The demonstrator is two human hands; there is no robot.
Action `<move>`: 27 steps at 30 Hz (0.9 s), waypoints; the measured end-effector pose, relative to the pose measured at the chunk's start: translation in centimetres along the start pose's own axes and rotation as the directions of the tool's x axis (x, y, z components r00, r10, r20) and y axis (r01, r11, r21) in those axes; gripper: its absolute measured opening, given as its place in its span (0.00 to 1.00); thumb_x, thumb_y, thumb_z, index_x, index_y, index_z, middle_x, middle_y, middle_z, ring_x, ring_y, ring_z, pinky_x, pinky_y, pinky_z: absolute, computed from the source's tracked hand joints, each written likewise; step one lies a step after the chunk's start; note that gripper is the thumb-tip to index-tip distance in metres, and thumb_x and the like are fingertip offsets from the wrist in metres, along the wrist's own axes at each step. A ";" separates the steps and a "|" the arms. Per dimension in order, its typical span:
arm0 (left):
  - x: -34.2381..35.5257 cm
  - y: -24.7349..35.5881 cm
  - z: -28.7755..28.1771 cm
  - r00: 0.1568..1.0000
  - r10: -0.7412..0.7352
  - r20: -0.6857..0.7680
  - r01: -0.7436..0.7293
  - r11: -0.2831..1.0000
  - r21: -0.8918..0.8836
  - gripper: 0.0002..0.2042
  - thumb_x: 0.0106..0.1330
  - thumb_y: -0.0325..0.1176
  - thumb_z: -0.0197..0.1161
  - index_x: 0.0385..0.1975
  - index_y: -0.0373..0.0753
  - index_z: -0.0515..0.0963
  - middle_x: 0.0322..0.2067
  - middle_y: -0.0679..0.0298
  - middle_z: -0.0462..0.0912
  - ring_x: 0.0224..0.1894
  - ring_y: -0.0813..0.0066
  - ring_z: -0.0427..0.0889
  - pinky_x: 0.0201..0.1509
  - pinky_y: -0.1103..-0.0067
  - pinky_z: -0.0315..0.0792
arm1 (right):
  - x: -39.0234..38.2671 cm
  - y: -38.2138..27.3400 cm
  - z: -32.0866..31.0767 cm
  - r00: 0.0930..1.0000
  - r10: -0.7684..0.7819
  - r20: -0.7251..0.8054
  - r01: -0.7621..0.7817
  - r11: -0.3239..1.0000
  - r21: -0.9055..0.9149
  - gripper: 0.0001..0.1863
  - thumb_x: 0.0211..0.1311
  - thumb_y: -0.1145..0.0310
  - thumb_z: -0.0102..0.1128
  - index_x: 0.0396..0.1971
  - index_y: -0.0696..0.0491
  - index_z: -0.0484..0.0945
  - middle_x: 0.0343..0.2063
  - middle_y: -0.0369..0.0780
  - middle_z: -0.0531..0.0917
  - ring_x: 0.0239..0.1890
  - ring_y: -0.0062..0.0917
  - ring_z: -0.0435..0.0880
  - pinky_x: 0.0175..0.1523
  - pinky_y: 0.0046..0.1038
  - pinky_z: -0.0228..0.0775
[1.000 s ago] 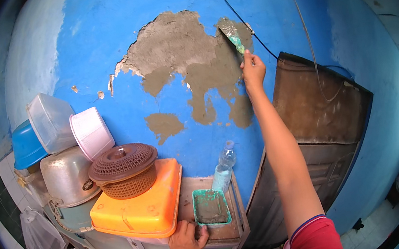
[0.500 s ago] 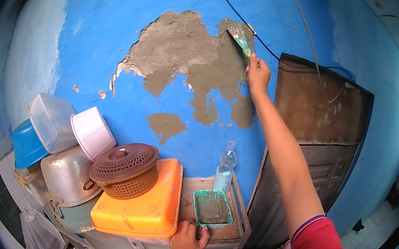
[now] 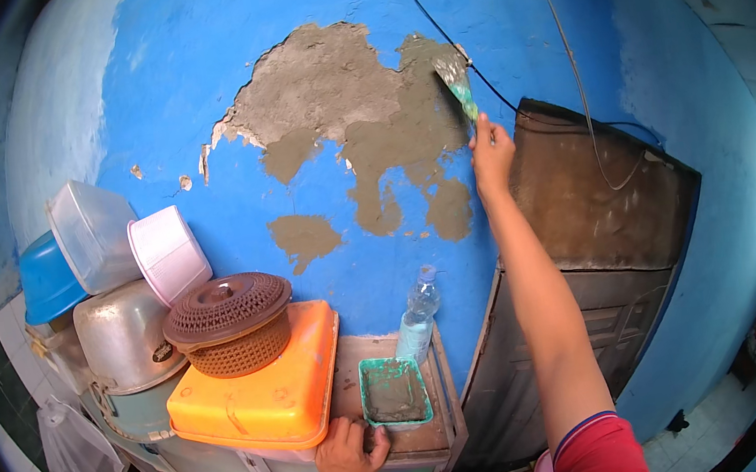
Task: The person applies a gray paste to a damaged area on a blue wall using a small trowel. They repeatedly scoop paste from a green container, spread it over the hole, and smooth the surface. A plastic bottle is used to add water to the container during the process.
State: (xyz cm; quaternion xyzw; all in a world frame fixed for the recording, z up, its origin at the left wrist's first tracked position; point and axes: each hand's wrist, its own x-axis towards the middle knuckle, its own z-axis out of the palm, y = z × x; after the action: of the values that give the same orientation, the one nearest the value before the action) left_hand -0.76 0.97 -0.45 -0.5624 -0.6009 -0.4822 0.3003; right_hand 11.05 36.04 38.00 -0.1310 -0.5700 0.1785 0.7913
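In the upper centre of the frame, a putty knife (image 3: 456,83) is pressed against the grey patch of wet plaster (image 3: 354,116) on the blue wall (image 3: 190,89); its handle is gripped in the closed right hand (image 3: 491,154), the arm raised high. The blade is judged stiff yet slightly springy and light, best held by the handle, well back from the smeared edge. The plaster is judged soft, heavy for its bulk and likely to slump if overloaded. At the lower centre, the left hand (image 3: 346,452) is curled over the front edge of a wooden shelf (image 3: 443,417), just beside a small green tray (image 3: 394,391) of mortar. A clear plastic bottle (image 3: 417,311) stands behind the tray, an orange container (image 3: 261,397) at its left.
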 end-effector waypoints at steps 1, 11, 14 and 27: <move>0.0 0.0 0.0 1.000 0.002 -0.005 -0.002 1.000 -0.006 0.11 0.58 0.39 0.72 0.26 0.41 0.76 0.29 0.63 0.77 0.29 0.62 0.80 0.32 0.70 0.75 | 0.9 -0.8 0.6 1.000 0.028 0.003 -0.028 1.000 0.012 0.23 0.75 0.50 0.59 0.29 0.56 0.81 0.17 0.34 0.79 0.18 0.16 0.72 0.26 0.25 0.63; 0.3 0.3 -0.5 1.000 0.001 -0.010 -0.001 1.000 0.002 0.12 0.58 0.38 0.71 0.29 0.39 0.76 0.28 0.62 0.76 0.28 0.61 0.80 0.29 0.68 0.74 | -3.2 2.4 -2.2 0.992 0.127 0.003 -0.125 0.979 -0.160 0.24 0.74 0.51 0.60 0.26 0.57 0.81 0.16 0.37 0.80 0.21 0.21 0.77 0.32 0.30 0.69; 0.5 0.6 -0.4 1.000 -0.007 0.000 0.007 1.000 -0.004 0.12 0.58 0.38 0.71 0.28 0.40 0.76 0.27 0.62 0.74 0.28 0.61 0.80 0.30 0.68 0.74 | -5.3 2.4 -4.7 0.990 0.135 0.032 -0.130 0.983 -0.128 0.23 0.77 0.50 0.58 0.27 0.54 0.78 0.17 0.31 0.75 0.14 0.13 0.67 0.19 0.22 0.57; 0.3 0.2 -0.6 0.996 0.088 -0.029 -0.091 0.988 -0.126 0.08 0.58 0.30 0.70 0.31 0.37 0.76 0.30 0.60 0.80 0.32 0.59 0.82 0.33 0.69 0.76 | -30.7 -11.3 -15.3 0.655 0.676 0.337 -0.751 0.631 0.195 0.12 0.78 0.58 0.59 0.42 0.53 0.78 0.23 0.30 0.75 0.19 0.08 0.65 0.22 0.15 0.54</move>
State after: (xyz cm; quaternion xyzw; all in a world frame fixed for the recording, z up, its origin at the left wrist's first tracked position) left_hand -0.69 0.55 0.12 -0.6012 -0.5393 -0.5121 0.2922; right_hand 18.28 12.51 11.56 -0.1962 -0.5217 0.5821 0.5920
